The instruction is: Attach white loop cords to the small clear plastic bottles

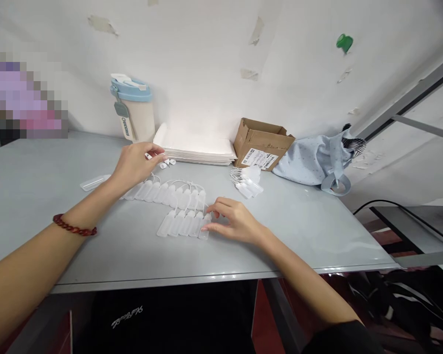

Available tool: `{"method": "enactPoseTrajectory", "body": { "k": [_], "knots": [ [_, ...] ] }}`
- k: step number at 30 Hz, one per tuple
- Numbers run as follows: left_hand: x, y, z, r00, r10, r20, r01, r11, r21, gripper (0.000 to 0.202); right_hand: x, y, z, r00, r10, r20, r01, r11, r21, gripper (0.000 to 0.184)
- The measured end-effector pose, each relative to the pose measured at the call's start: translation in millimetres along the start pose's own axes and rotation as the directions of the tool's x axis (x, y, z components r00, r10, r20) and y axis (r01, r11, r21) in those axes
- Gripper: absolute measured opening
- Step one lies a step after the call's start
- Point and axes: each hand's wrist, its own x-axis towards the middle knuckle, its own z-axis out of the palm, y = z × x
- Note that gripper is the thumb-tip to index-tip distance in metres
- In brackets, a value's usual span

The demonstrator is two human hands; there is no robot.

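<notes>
Two rows of small clear plastic tags lie side by side on the grey table (317,231): a long back row (170,194) and a shorter front row (182,223). My right hand (232,221) rests at the right end of the front row, fingers curled and touching the last tag there. My left hand (135,164) hovers behind the back row, fingers pinched on a small white piece (148,156). A few more small white pieces (167,162) lie just right of that hand. A red bead bracelet (74,226) circles my left wrist.
A loose pile of tags with strings (247,182) lies near an open cardboard box (262,142). A stack of white sheets (195,145), a blue-lidded cup (133,108), a clear flat lid (94,183) and a light blue cloth bag (317,157) line the back.
</notes>
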Motion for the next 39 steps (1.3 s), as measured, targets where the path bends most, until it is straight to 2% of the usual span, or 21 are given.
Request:
{"method": "enactPoseTrajectory", "body": {
  "k": [5, 9, 18, 28, 35, 39],
  "knots": [
    [-5, 8, 2.3, 0.999, 0.031, -0.022, -0.032, 0.999, -0.039, 0.034, -1, 1, 0, 0.999, 0.018, 0.043, -0.012, 0.990, -0.141, 0.072],
    [-8, 11, 3.2, 1.000, 0.021, -0.003, -0.021, 0.999, -0.034, 0.031, -2, -2, 1, 0.996, 0.031, 0.081, -0.014, 0.979, -0.204, 0.080],
    [-11, 13, 6.2, 1.000, 0.027, -0.006, -0.028, 0.992, -0.126, 0.031, -2, -4, 0, 0.975, 0.126, 0.182, -0.074, 0.961, -0.265, 0.059],
    [-15, 19, 11.7, 0.998, 0.047, 0.035, -0.041, 0.987, -0.157, 0.027, -2, -6, 1, 0.975, 0.152, 0.164, -0.103, 0.956, -0.274, 0.073],
    [-18, 21, 12.3, 0.995, 0.015, 0.100, 0.004, 0.982, -0.188, 0.026, -1, -11, 0, 0.964, 0.176, 0.201, -0.111, 0.948, -0.299, 0.053],
    [-20, 23, 14.6, 0.991, 0.044, 0.124, -0.019, 0.980, -0.199, 0.026, -1, -13, 0, 0.955, 0.199, 0.220, -0.125, 0.942, -0.311, 0.053]
  ]
}}
